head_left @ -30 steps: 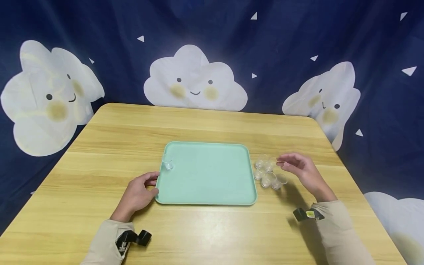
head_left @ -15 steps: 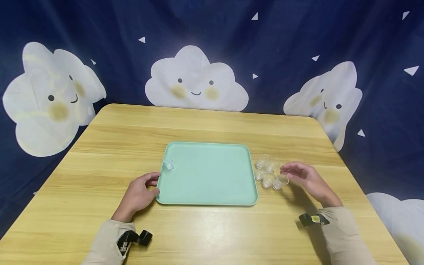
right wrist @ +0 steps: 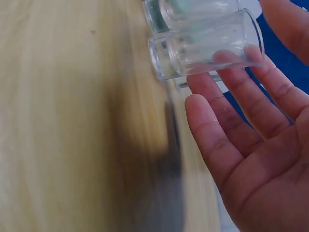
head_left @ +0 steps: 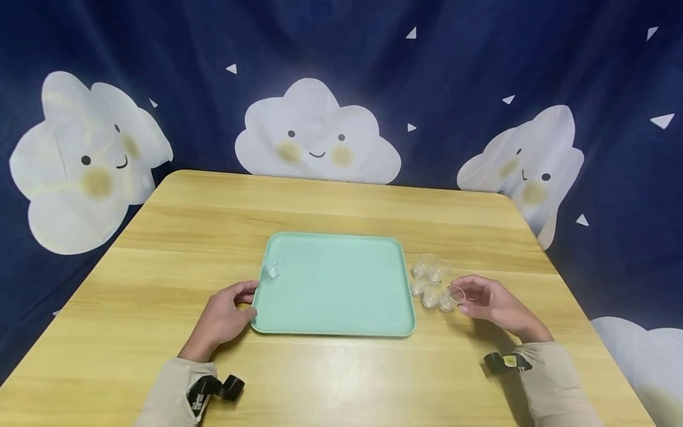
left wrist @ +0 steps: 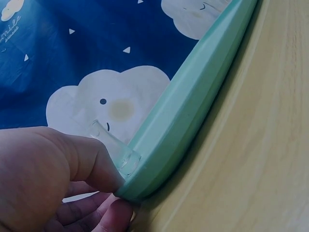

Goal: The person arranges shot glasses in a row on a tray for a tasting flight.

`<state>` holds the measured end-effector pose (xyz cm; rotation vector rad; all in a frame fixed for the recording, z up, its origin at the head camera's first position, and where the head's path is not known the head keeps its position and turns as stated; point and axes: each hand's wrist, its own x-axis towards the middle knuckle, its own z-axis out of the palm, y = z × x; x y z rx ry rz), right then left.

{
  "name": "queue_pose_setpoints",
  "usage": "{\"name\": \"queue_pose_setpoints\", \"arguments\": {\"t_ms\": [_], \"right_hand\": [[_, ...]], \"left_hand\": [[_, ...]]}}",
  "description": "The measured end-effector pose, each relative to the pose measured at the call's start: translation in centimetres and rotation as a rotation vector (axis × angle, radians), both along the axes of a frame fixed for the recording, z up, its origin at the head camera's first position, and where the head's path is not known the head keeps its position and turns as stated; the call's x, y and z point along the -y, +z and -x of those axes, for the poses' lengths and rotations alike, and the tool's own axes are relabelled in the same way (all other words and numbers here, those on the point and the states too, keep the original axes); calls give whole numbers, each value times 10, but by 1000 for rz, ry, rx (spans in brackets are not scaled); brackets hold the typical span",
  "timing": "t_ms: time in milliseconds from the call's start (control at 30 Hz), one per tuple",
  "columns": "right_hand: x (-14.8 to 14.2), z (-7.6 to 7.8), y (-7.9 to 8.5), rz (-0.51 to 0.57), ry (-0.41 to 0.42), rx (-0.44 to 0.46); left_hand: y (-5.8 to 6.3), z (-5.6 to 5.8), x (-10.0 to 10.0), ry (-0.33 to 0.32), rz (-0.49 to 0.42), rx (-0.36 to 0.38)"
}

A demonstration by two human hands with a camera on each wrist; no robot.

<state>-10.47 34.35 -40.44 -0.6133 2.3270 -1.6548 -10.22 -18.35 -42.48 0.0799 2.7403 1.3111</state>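
Note:
A mint-green tray lies on the table, with one small clear glass upright in its left end. My left hand holds the tray's left edge, thumb and fingertips at the rim; the left wrist view shows the thumb right at the corner. Several similar glasses stand bunched off the tray's right side. Around the nearest one on the right, a clear glass, my right hand is cupped loosely. Its fingertips show through the glass wall, and the thumb stands apart near the glass's rim.
The wooden table extends on all sides of the tray. Behind it hangs a dark blue curtain printed with smiling clouds. Both wrists carry black camera mounts, the left mount lying close over the tabletop.
My right hand has come down toward the viewer, from behind the bunched glasses to the nearest right one. My left hand stays at the tray's edge. The head view has shifted slightly.

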Motion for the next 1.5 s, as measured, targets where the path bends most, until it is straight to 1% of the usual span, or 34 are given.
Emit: {"name": "queue_pose_setpoints", "arguments": {"t_ms": [100, 333, 500, 667, 833, 1067, 1200, 1367, 1500], "right_hand": [[1, 1, -1, -25, -13, 11], [6, 2, -6, -121, -83, 64], [8, 3, -5, -152, -113, 75], [7, 3, -3, -173, -110, 57], [5, 2, 0, -186, -117, 14], [7, 0, 7, -178, -90, 8], [7, 2, 14, -174, -109, -26], [9, 5, 20, -160, -123, -55], [9, 6, 25, -140, -123, -81]], "left_hand": [[0, 1, 0, -1, -3, 4], [-1, 1, 0, -7, -9, 4], [0, 0, -1, -7, -8, 1], [1, 1, -1, -6, -13, 3], [0, 1, -2, -2, -20, 2], [-4, -7, 0, 13, -8, 39], [-2, -4, 0, 7, -13, 20], [2, 0, 0, 4, -6, 29], [3, 1, 0, 3, -7, 32]]}}
